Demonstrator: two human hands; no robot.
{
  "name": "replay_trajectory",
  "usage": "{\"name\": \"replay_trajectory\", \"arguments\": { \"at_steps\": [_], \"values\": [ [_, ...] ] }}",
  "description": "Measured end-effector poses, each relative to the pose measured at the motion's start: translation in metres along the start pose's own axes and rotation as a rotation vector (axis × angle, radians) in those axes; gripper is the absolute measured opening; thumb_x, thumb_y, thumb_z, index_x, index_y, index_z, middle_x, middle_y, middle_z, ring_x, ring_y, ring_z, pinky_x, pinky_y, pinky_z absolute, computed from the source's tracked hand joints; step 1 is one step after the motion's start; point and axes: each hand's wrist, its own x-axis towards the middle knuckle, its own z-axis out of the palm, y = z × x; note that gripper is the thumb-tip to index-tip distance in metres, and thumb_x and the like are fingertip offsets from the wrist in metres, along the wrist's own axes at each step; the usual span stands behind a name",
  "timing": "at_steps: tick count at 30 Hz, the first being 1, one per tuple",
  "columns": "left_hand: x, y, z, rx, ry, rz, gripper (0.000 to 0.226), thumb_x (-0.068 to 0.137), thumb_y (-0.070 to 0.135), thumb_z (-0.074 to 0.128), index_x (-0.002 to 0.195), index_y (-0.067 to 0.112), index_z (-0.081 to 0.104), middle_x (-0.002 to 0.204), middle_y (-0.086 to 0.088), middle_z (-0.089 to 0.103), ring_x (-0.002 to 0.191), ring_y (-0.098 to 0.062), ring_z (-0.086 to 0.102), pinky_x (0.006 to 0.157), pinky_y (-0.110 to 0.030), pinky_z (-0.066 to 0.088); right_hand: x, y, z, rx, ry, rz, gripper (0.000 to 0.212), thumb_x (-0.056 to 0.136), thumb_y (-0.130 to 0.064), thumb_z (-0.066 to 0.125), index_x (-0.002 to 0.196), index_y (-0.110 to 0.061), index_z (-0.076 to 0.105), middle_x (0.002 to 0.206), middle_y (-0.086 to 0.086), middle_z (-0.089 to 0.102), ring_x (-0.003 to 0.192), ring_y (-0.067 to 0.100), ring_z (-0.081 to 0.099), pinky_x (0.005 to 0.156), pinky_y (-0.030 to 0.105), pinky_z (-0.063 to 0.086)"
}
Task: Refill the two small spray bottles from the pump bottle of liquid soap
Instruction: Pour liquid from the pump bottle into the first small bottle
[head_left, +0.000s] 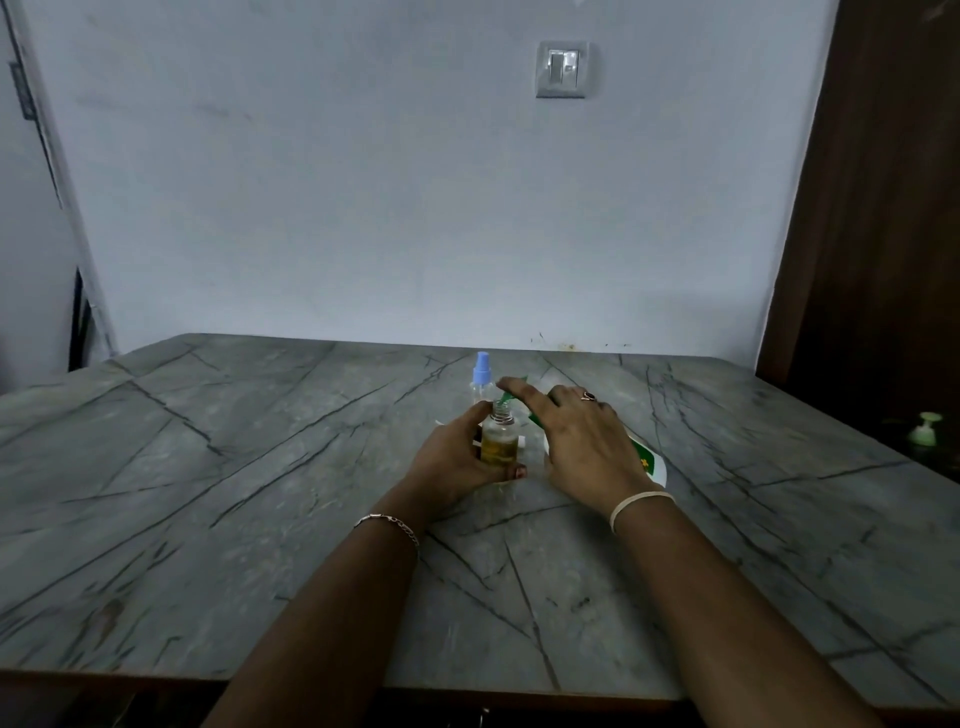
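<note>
So from where I'm standing: on the grey marble-look tabletop (260, 467), the left hand (449, 467) is wrapped round a small clear plastic bottle (500, 441). It's upright near the middle of the table, sprayer off, bare threaded neck pointing straight up. There's amber liquid in it, maybe half to two-thirds up, so I'd say this one's mid-refill.

Just behind it stands the second small clear spray bottle (482, 370), pale blue sprayer top on. I can't tell how full it is; probably next in line.

Right of those is the white pump bottle with a green label (649, 460). It looks tipped over, long axis running from its base at the near right up to the green nozzle (511, 396), which points left at the open neck. The right hand (582, 441) is draped over it, index finger stretched along the pump head, other fingers bent over the top; thumb hidden.

Far right, a pale green dispenser (924, 429) sits well apart.
</note>
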Motion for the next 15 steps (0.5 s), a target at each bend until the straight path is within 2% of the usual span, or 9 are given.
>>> {"name": "replay_trajectory", "arguments": {
  "at_steps": [6, 11, 13, 15],
  "values": [
    [-0.0018, 0.0009, 0.0004, -0.027, 0.015, 0.01, 0.075, 0.068, 0.041, 0.081, 0.133, 0.029, 0.045, 0.117, 0.008, 0.064, 0.099, -0.01, 0.062, 0.091, -0.031, 0.052, 0.0019, -0.0038, -0.0012, 0.041, 0.008, 0.017, 0.078, 0.082, -0.022, 0.067, 0.142, -0.041, 0.021, 0.113, 0.003, 0.055, 0.112, 0.024, 0.05, 0.095, 0.04, 0.043],
    [0.0008, -0.0014, 0.0008, -0.107, 0.005, -0.073, 0.091, 0.064, 0.031, 0.085, 0.14, 0.023, 0.035, 0.118, 0.003, 0.061, 0.104, -0.014, 0.062, 0.092, -0.028, 0.051, 0.0042, -0.006, 0.0011, 0.036, 0.015, 0.033, 0.076, 0.08, -0.02, 0.067, 0.141, -0.038, 0.027, 0.115, 0.004, 0.055, 0.113, 0.025, 0.051, 0.096, 0.041, 0.043],
    [0.0015, -0.0033, 0.0002, -0.142, 0.007, -0.099, 0.087, 0.061, 0.027, 0.087, 0.135, 0.02, 0.041, 0.114, 0.002, 0.064, 0.097, -0.011, 0.065, 0.086, -0.023, 0.052, 0.0031, -0.0051, 0.0002, 0.036, 0.003, 0.023, 0.077, 0.082, -0.021, 0.066, 0.143, -0.039, 0.024, 0.116, 0.005, 0.055, 0.113, 0.025, 0.05, 0.097, 0.041, 0.042],
    [0.0025, -0.0041, -0.001, -0.144, 0.004, -0.108, 0.074, 0.061, 0.024, 0.088, 0.125, 0.017, 0.052, 0.104, 0.004, 0.068, 0.087, -0.004, 0.066, 0.077, -0.015, 0.052, 0.0015, -0.0025, -0.0005, 0.035, -0.009, 0.014, 0.08, 0.083, -0.018, 0.063, 0.145, -0.042, 0.019, 0.114, 0.005, 0.055, 0.112, 0.025, 0.05, 0.095, 0.04, 0.042]
  ]
}}
